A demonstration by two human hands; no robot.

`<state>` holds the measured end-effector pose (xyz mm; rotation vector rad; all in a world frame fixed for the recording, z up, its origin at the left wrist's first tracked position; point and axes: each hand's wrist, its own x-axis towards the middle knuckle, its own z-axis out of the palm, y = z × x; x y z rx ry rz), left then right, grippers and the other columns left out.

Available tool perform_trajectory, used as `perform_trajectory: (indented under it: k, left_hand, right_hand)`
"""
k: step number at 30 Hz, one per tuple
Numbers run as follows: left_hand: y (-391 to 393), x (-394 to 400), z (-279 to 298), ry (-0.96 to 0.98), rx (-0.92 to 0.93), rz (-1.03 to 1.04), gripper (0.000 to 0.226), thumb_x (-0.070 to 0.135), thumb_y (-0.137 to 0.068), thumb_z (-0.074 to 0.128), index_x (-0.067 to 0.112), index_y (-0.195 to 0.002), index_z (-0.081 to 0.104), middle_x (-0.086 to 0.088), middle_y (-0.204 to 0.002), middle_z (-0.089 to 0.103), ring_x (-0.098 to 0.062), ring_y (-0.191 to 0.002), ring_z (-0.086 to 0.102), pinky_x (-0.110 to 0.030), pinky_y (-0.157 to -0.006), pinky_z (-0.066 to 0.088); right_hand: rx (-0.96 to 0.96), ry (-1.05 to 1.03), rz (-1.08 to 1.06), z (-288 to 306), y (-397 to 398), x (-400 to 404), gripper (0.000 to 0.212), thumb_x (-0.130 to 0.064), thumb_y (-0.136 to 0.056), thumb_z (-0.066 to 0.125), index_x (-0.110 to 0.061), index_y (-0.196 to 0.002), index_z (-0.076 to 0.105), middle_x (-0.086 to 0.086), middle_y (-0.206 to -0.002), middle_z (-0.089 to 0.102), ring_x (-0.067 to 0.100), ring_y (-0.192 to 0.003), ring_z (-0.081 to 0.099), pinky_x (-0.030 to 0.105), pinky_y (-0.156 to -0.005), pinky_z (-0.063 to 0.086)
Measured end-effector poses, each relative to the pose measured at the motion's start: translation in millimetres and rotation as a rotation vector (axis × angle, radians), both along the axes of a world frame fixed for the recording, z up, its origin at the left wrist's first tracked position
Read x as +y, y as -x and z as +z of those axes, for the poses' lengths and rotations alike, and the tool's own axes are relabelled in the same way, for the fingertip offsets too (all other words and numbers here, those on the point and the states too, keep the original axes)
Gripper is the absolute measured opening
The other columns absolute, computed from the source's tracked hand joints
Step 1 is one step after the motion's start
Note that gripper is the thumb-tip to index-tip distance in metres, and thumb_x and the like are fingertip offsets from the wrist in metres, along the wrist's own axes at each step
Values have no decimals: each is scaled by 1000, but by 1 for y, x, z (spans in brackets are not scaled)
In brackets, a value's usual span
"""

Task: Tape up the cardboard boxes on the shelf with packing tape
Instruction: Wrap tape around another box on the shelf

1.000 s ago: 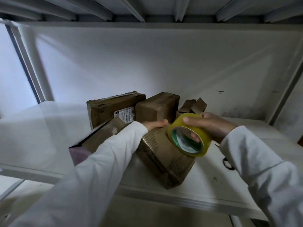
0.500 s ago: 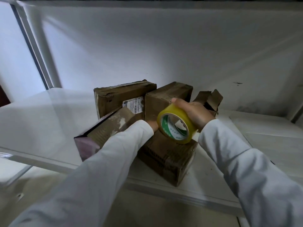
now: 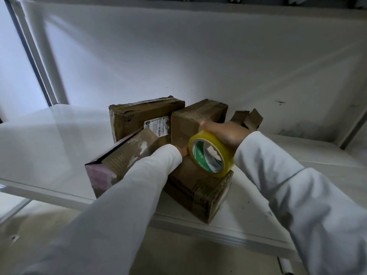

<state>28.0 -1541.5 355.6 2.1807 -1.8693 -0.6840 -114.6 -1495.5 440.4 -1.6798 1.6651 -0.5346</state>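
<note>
Five cardboard boxes (image 3: pixel 198 187) crowd white shelf (image 3: pixel 258 221).

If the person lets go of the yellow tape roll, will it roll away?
Probably. The tape roll is round and stands on its edge atop a box, so it could roll off. It looks stiff and smooth, so the right hand likely needs a firm grip.
</note>
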Motion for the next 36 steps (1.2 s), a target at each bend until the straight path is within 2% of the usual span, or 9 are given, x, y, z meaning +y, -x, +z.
perform_trajectory:
  k: [4, 11, 15, 19, 22, 24, 29, 33, 36]
  left_hand:
    - [2, -2, -5, -17, 129, 115, 84, 67, -88, 38, 17, -152, 16, -9, -158, 18, -31, -143, 19, -42, -117, 16]
    - [5, -1, 0, -83, 152, 160, 87, 64, -90, 40, 11, -152, 10, -13, -158, 15, -33, -144, 17, -40, -117, 14]
    - [3, -3, -4, -87, 189, 185, 89, 65, -88, 42, 12, -152, 8, -13, -158, 13, -33, -144, 15, -41, -118, 14]
    - [5, -1, -4, -77, 221, 184, 88, 63, -90, 42, 10, -152, 8, -14, -158, 13, -33, -144, 15, -40, -116, 14]
    - [8, 1, -1, -99, 197, 196, 88, 64, -90, 39, 9, -152, 9, -15, -158, 14, -34, -144, 16, -40, -116, 14]
    - [9, 1, 1, -105, 177, 193, 88, 65, -90, 37, 8, -151, 10, -15, -157, 15, -34, -144, 16, -41, -116, 14]
    - [7, 5, 1, -64, 164, 210, 90, 66, -88, 40, 10, -152, 10, -14, -158, 14, -33, -144, 14, -41, -116, 12]
    - [8, 8, 1, -52, 212, 248, 89, 62, -90, 43, 8, -151, 7, -15, -158, 12, -32, -144, 14, -39, -115, 12]
    - [10, 9, 3, -39, 200, 251, 91, 60, -90, 45, 7, -151, 5, -15, -158, 10, -31, -145, 11, -37, -116, 10]
  right_hand:
    - [44, -65, 13, 10, 18, 7, 41, -53, -89, 52, -19, -112, 50, 6, -106, 56, 25, -85, 55, 36, -86, 44]
    - [291, -45, 49, 16, 24, 6, 34, -46, -91, 52, -16, -107, 55, 4, -88, 57, 22, -80, 55, 32, -81, 43]
    - [305, -167, 66, 14, 40, 10, 54, -56, -82, 60, -16, -119, 57, 9, -111, 61, 31, -104, 59, 41, -97, 47]
    - [122, -192, 151, 9, 69, 21, 74, -70, -52, 59, -17, -103, 63, 5, -84, 69, 25, -81, 65, 38, -82, 52]
    - [-76, -135, 197, 1, 84, 34, 59, -60, -61, 53, -12, -91, 65, 2, -56, 66, 14, -52, 64, 30, -65, 50]
    - [-130, -96, 195, -3, 87, 39, 55, -60, -66, 52, -12, -88, 66, 2, -55, 66, 14, -51, 63, 29, -65, 51]
    - [96, -79, 163, -2, 74, 33, 44, -64, -83, 49, -22, -78, 60, 1, -71, 61, 24, -74, 60, 41, -91, 50]
    - [117, -210, 94, 2, 86, 33, 48, -59, -82, 57, -12, -78, 65, 1, -53, 64, 17, -51, 62, 26, -59, 53]
    - [247, -237, 36, -13, 103, 36, 54, -63, -79, 56, -11, -84, 69, 3, -61, 69, 21, -62, 66, 31, -67, 55]
